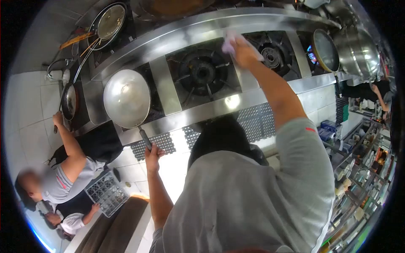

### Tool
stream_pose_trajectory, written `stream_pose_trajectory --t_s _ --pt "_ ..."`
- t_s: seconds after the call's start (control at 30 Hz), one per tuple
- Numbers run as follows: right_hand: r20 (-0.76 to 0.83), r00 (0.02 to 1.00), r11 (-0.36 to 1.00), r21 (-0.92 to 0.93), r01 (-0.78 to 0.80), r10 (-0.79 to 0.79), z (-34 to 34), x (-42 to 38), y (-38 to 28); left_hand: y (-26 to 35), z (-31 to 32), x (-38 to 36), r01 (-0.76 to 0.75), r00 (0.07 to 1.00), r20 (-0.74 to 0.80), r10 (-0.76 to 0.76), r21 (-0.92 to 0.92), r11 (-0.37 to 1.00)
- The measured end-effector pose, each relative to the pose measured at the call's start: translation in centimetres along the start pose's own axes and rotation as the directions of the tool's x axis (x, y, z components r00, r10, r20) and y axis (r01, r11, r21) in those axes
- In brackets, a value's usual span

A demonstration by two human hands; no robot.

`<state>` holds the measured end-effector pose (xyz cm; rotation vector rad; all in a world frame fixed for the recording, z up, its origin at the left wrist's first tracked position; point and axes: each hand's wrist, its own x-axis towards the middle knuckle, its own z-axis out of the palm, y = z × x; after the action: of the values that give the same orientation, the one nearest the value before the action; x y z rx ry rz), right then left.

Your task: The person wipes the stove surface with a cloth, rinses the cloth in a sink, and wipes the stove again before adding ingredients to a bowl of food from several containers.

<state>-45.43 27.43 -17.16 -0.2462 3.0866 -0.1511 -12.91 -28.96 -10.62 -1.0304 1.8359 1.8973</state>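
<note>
My left hand (154,157) is closed around the dark handle (145,138) of a wide, shiny metal wok (126,98), which sits over the stove's left burner. Nothing shows in the wok but reflected light. My right hand (244,52) reaches forward over the steel strip between two burners, gripping a pale pinkish-white cloth (230,44) that is partly smeared by motion. Between my hands lies the bare middle burner (203,72) with its black grate. Another burner (271,55) is just right of my right hand.
On the right, a frying pan (325,50) stands beside large steel pots (357,51). A co-worker (69,177) at left holds a small pan (70,101). Behind are another person (72,221) and a grey rack (107,193). A strainer (111,23) rests at the back left.
</note>
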Motion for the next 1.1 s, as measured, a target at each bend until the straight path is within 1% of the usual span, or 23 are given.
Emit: stream_pose_trajectory --t_s 0.1,0.17,0.2,0.27,0.33,0.37,0.4,0.43,0.5,0.53,0.57,0.6,0.67,0.7,0.73,0.77,0.8,0.83,0.9,0.93,1.0,1.03,1.1 --pt "-0.045 0.996 0.992 0.105 -0.073 0.078 0.6 5.6 -0.3 -0.9 -0.4 -1.6 -0.001 0.997 -0.08 0.006 0.068 0.998" --pt "-0.064 0.994 0.983 0.166 -0.082 0.093 0.9 4.6 -0.4 -1.1 -0.1 -3.8 -0.015 0.992 -0.126 0.025 0.078 0.997" --pt "-0.127 0.99 0.988 0.146 -0.041 0.06 0.7 2.4 -0.3 -1.0 0.2 -5.2 -0.055 0.989 -0.128 0.068 0.102 0.993" --pt "-0.202 0.978 0.992 0.124 -0.021 0.046 0.4 -1.9 -0.1 -2.9 -0.3 -6.3 -0.077 0.937 -0.327 0.126 0.16 0.984" --pt "-0.272 0.961 0.976 0.219 0.016 0.045 0.0 -8.4 -0.9 -3.3 0.1 -6.9 -0.168 0.849 -0.448 0.282 0.278 0.946" --pt "-0.198 0.976 0.937 0.349 -0.015 0.089 -0.6 -11.8 -1.9 -3.1 0.5 -7.4 -0.238 0.787 -0.484 0.383 0.335 0.912" --pt "-0.376 0.927 0.981 0.187 0.053 0.021 -1.4 -15.4 -3.1 -2.7 1.1 -7.7 -0.297 0.738 -0.486 0.468 0.389 0.872" --pt "-0.278 0.958 0.975 0.22 -0.015 0.077 -2.2 -18.5 -4.5 -2.1 1.7 -7.7 -0.315 0.732 -0.491 0.473 0.371 0.874" --pt "-0.028 0.98 0.862 0.481 -0.162 0.199 -2.2 -21.5 -7.7 -0.6 2.7 -7.7 -0.451 0.795 -0.262 0.547 0.347 0.822" --pt "0.109 0.965 0.783 0.567 -0.256 0.237 -3.4 -21.9 -10.0 0.3 3.7 -7.0 -0.483 0.801 -0.225 0.555 0.304 0.821" --pt "-0.179 0.984 0.674 0.725 0.144 -0.019 0.9 -20.3 -10.1 2.5 6.1 -7.4 -0.544 0.805 -0.156 0.572 0.187 0.818" --pt "0.504 0.862 0.54 0.739 -0.402 -0.049 -6.8 -19.1 -12.1 3.7 7.0 -6.6 -0.573 0.784 -0.084 0.615 0.28 0.77" --pt "0.37 0.899 0.057 0.929 -0.367 -0.235 -9.6 -17.6 -15.9 7.9 9.8 -6.7 -0.602 0.747 0.094 0.658 0.517 0.609" --pt "0.288 0.92 0.069 0.958 -0.28 -0.265 -9.6 -16.4 -17.8 8.1 9.9 -4.6 -0.694 0.685 0.177 0.707 0.457 0.557" --pt "0.133 0.947 -0.053 0.986 -0.155 -0.293 -5.5 -14.9 -20.0 9.0 10.7 -3.1 -0.724 0.649 0.227 0.726 0.477 0.499" --pt "0.078 0.954 0.016 0.997 -0.077 -0.289 -11.2 -15.1 -21.1 9.7 11.9 -2.0 -0.754 0.614 0.288 0.735 0.489 0.438" --pt "0.14 0.965 0.357 0.933 -0.053 -0.222 -10.1 -14.4 -22.5 11.2 13.6 -2.6 -0.764 0.597 0.355 0.72 0.526 0.374" --pt "0.159 0.985 0.34 0.932 -0.126 -0.07 -9.8 -14.6 -24.1 11.5 14.6 -1.6 -0.799 0.531 0.445 0.721 0.546 0.252" --pt "0.005 0.988 0.851 0.509 0.129 -0.153 -9.0 -15.1 -27.2 12.2 16.7 0.2 -0.91 0.331 0.662 0.673 0.413 0.041" --pt "0.02 0.999 0.853 0.521 0.028 -0.046 -7.0 -16.3 -28.4 11.9 16.7 1.6 -0.936 0.293 0.736 0.61 0.35 0.026" --pt "-0.117 0.993 0.874 0.484 0.049 0.01 -3.3 -19.4 -29.0 10.6 17.6 4.0 -0.988 0.152 0.947 0.284 0.15 0.031" --pt "-0.101 0.992 0.876 0.481 -0.02 0.078 -3.6 -21.8 -27.9 10.6 17.8 2.6 -0.978 0.201 0.975 0.091 0.196 0.069" --pt "0.135 0.975 0.87 0.442 -0.219 0.177 -5.0 -27.2 -24.9 7.4 16.2 7.6 -0.888 -0.033 0.998 0.047 -0.008 -0.461"
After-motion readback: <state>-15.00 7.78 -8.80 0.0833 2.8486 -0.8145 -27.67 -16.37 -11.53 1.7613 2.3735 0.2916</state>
